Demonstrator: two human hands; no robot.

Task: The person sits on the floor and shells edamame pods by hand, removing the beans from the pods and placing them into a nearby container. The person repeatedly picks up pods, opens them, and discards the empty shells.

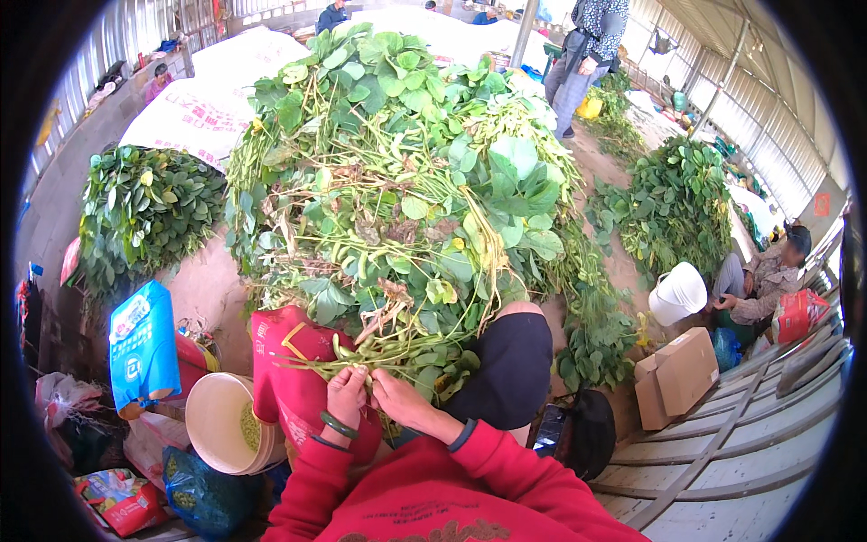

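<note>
My left hand, with a dark green bangle below it on the wrist, is closed at the near ends of green bean stems. Pods hang along these stems, which lie over my lap. My right hand meets it with bent fingers at a small green pod; the fingers hide most of it. Just beyond both hands rises a large heap of uprooted bean plants with leaves, pods and some dry brown foliage. A red cloth covers my left knee.
A white bucket holding shelled green beans stands at my left, near a blue bag and a blue plastic bag. Cardboard box and white bucket stand right, near a seated person. Another person stands beyond the heap.
</note>
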